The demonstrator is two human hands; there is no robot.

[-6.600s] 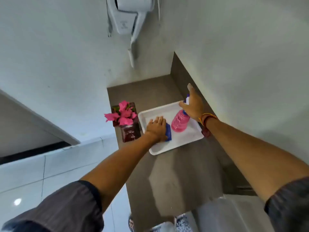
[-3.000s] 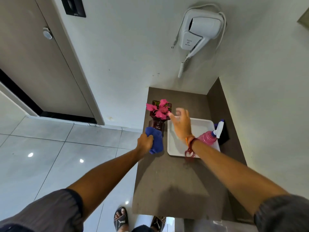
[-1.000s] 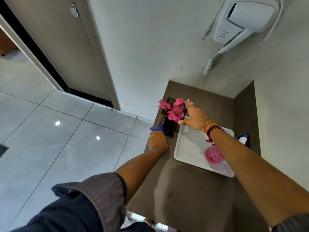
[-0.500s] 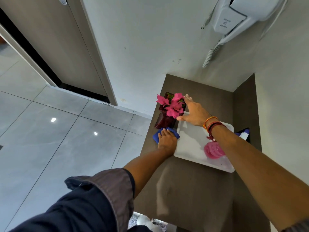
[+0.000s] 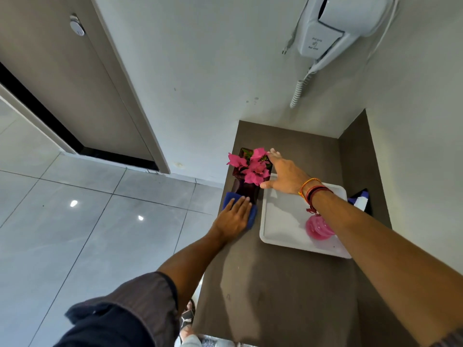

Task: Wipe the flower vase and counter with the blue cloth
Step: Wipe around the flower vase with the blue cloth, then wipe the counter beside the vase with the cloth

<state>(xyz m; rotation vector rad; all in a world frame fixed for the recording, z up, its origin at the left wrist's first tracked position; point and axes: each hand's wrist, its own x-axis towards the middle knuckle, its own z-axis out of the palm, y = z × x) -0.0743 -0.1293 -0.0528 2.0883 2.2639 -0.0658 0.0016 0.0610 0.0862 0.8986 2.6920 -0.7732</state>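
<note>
A dark red vase (image 5: 244,189) with pink flowers (image 5: 253,166) stands near the left edge of the brown counter (image 5: 275,284). The blue cloth (image 5: 229,199) lies flat on the counter just in front of the vase. My left hand (image 5: 234,217) presses down on the cloth with fingers spread, fingertips almost at the vase's base. My right hand (image 5: 284,175) is at the vase's right side beside the flowers, fingers extended against it; how firmly it grips I cannot tell.
A white tray (image 5: 283,221) sits right of the vase with a pink spray bottle (image 5: 318,227) lying on it under my right forearm. A wall-mounted hair dryer (image 5: 333,26) hangs above. Walls close the counter's back and right; a tiled floor (image 5: 87,221) drops off at left.
My left hand has flattened on the cloth and slid it along the counter in front of the vase. My right hand stays at the vase by the flowers.
</note>
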